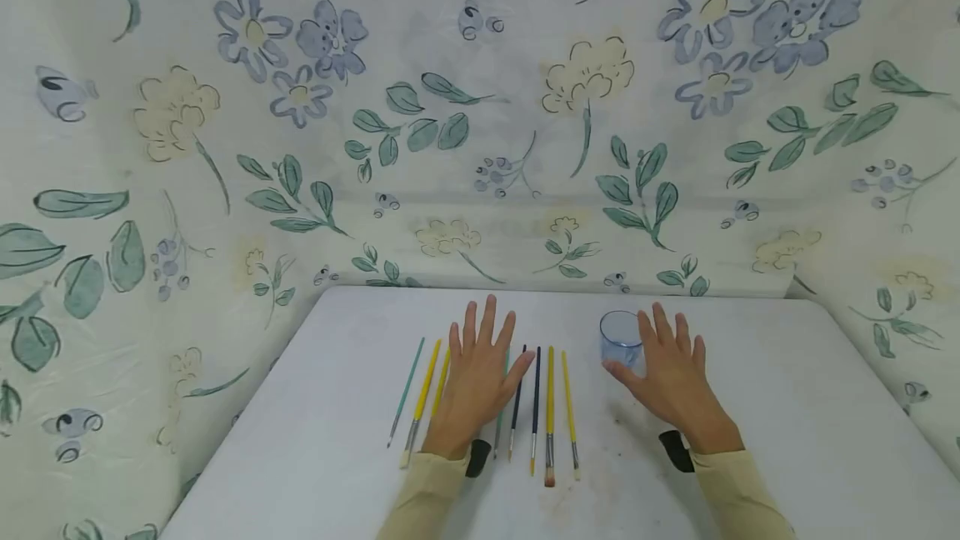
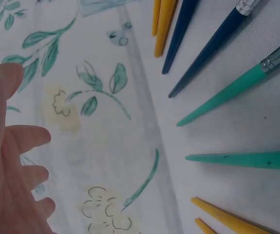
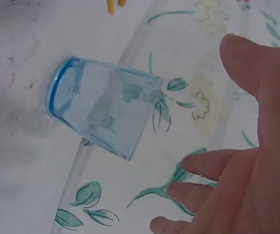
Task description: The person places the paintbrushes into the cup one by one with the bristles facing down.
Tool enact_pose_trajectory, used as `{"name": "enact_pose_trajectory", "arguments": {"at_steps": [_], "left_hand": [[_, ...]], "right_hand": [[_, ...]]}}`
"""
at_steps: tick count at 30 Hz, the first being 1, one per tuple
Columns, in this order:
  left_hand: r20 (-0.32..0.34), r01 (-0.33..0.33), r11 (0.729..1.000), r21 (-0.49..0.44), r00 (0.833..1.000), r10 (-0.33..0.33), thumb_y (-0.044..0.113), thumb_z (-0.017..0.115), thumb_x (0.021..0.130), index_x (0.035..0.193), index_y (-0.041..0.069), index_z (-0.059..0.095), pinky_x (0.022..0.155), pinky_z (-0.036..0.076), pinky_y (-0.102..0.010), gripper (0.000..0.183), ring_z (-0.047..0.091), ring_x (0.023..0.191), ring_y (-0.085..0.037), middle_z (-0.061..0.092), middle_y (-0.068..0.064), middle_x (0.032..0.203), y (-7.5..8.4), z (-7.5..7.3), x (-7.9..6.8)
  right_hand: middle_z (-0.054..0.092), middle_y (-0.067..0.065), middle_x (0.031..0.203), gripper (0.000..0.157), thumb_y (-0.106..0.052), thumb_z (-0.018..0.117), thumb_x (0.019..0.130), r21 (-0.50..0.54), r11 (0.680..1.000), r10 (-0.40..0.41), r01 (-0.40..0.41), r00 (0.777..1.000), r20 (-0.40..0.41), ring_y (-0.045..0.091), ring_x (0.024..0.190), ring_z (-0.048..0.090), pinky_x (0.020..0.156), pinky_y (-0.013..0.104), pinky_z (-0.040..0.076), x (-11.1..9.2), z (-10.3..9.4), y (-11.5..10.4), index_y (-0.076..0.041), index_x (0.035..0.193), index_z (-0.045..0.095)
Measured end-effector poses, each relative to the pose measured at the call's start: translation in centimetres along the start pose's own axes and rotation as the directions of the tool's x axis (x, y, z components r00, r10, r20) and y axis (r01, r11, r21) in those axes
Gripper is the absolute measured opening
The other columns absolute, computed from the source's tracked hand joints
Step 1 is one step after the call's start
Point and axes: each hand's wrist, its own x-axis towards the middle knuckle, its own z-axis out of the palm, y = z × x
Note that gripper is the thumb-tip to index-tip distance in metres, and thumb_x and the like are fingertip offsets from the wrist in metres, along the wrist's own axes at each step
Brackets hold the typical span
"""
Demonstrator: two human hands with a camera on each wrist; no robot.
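My left hand (image 1: 480, 377) is held above a row of paintbrushes, fingers spread and palm down, holding nothing. The brushes lie side by side on the white table, bristles toward me: a thin green paintbrush (image 1: 407, 394) at the left end, yellow ones such as the yellow paintbrush (image 1: 551, 398), and dark blue ones such as the dark blue paintbrush (image 1: 536, 398). Part of the row is hidden under the hand. To the right, my right hand (image 1: 671, 377) is also spread, partly overlapping a clear bluish glass (image 3: 105, 105) in the head view. The right wrist view shows its fingers apart from the glass, which stands upright.
The white table (image 1: 300, 440) ends at a back edge against a floral-patterned cloth (image 1: 480, 148), which also hangs at both sides. Faint coloured stains (image 1: 558, 502) mark the tabletop near the brush tips. Dark wrist-camera pieces (image 1: 677, 450) sit beneath the wrists.
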Motion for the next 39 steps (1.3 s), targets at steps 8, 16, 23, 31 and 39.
{"name": "enact_pose_trajectory", "arguments": {"at_steps": [8, 16, 23, 31, 39], "left_hand": [[-0.011, 0.017, 1.000, -0.007, 1.000, -0.017, 0.056, 0.042, 0.099, 0.152, 0.016, 0.036, 0.119, 0.018, -0.067, 0.067, 0.010, 0.153, -0.042, 0.013, -0.014, 0.166, -0.2, -0.2, 0.0], [-0.030, 0.032, 0.998, -0.061, 0.999, -0.034, 0.053, 0.044, 0.099, 0.152, 0.015, 0.037, 0.117, 0.017, -0.069, 0.066, 0.013, 0.152, -0.043, 0.014, -0.014, 0.166, -0.1, -0.3, 0.2], [-0.007, 0.032, 0.995, -0.093, 0.999, -0.033, 0.053, 0.044, 0.099, 0.150, 0.012, 0.039, 0.118, 0.016, -0.068, 0.066, 0.014, 0.152, -0.043, 0.015, -0.014, 0.166, -0.4, -0.1, 0.2], [0.028, 0.044, 0.988, -0.147, 0.999, -0.040, 0.054, 0.044, 0.099, 0.149, 0.011, 0.041, 0.119, 0.014, -0.068, 0.066, 0.013, 0.153, -0.041, 0.017, -0.015, 0.165, -0.4, 0.0, 0.1], [0.068, 0.057, 0.986, -0.157, 0.997, -0.047, 0.056, 0.042, 0.099, 0.149, 0.012, 0.041, 0.120, 0.013, -0.068, 0.067, 0.011, 0.154, -0.039, 0.017, -0.013, 0.166, 0.0, 0.3, 0.2]], "right_hand": [[0.016, 0.033, 0.159, 0.094, -0.055, 0.058, 0.092, 0.107, 0.992, -0.060, 0.062, 0.998, -0.017, 0.056, 0.144, 0.018, 0.113, 0.073, 0.021, 1.7, -0.8, 1.6, 0.006, 0.152, 0.020], [0.012, 0.023, 0.164, 0.101, -0.061, 0.058, 0.090, 0.357, 0.933, 0.031, -0.045, 0.998, 0.046, 0.048, 0.149, 0.017, 0.116, 0.068, 0.022, 2.2, -0.3, 2.9, -0.010, 0.159, 0.003], [0.015, 0.021, 0.164, 0.102, -0.053, 0.066, 0.088, 0.494, 0.866, 0.077, -0.082, 0.997, 0.030, 0.046, 0.147, 0.026, 0.117, 0.058, 0.030, 2.5, 1.3, 4.2, -0.007, 0.158, 0.007], [0.024, 0.020, 0.162, 0.101, -0.043, 0.074, 0.085, 0.610, 0.785, 0.079, -0.107, 0.994, 0.072, 0.040, 0.148, 0.031, 0.117, 0.047, 0.033, 2.7, 2.9, 5.6, -0.005, 0.157, 0.014], [0.025, 0.017, 0.162, 0.101, -0.044, 0.075, 0.084, 0.648, 0.754, 0.075, -0.109, 0.994, 0.081, 0.036, 0.149, 0.030, 0.116, 0.041, 0.034, 3.0, 4.1, 6.0, -0.005, 0.157, 0.017]]}}
